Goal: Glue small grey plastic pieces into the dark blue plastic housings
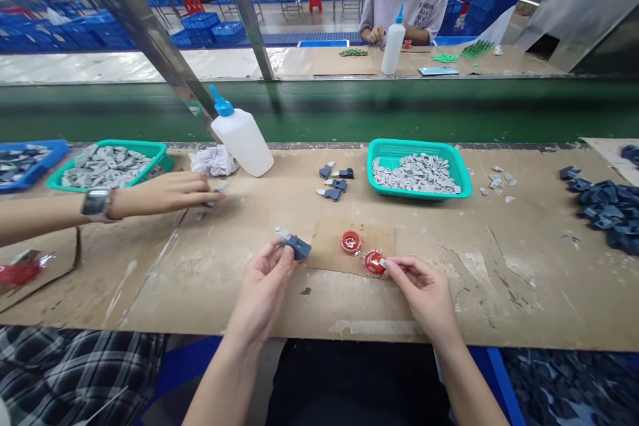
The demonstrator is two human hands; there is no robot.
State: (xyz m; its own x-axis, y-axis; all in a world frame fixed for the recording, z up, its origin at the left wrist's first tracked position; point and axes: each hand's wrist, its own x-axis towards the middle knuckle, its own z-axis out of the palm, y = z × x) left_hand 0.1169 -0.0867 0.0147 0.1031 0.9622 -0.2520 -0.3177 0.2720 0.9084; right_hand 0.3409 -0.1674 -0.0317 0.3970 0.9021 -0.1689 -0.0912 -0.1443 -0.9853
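My left hand is closed on a small dark blue plastic part with a light grey piece at its end, held just above the table. My right hand pinches a small grey piece whose tip touches a red cap on the table. A second red cap lies just left of it. Both caps rest on a brown cardboard patch.
A teal basket of grey pieces stands ahead on the right, with assembled blue parts to its left. A white glue bottle leans nearby. A co-worker's hand with a watch reaches in from the left. Dark blue parts are piled at the right.
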